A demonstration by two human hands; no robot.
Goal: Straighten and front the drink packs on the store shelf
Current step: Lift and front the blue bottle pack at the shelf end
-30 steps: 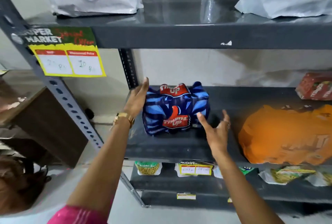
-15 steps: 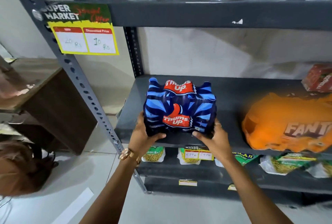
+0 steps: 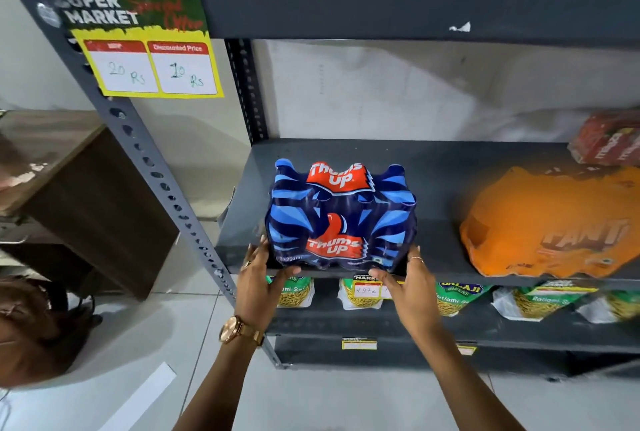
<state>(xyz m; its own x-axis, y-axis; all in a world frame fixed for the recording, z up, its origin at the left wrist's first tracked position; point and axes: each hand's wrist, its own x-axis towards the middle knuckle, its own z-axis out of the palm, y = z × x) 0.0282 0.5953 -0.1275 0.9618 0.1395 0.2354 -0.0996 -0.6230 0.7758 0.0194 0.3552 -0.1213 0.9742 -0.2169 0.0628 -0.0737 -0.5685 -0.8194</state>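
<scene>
A blue shrink-wrapped Thums Up pack [image 3: 341,216] stands upright at the front edge of the grey middle shelf [image 3: 433,167], its label facing me. My left hand [image 3: 258,287] grips its lower left corner, thumb on the front. My right hand [image 3: 407,287] grips its lower right corner the same way. An orange Fanta pack [image 3: 554,226] sits to the right on the same shelf, a gap between the two. A red drink pack [image 3: 606,143] lies tilted at the far right, near the back and cut off by the frame edge.
The perforated grey upright [image 3: 145,160] runs down just left of my left hand. A yellow price sign [image 3: 152,63] hangs from the top shelf. Snack bags [image 3: 453,295] line the lower shelf under my hands. A brown cabinet [image 3: 86,205] stands at the left.
My hands went from the pack's sides down to its lower corners. The pack came forward from mid-shelf to the front edge and now faces me squarely.
</scene>
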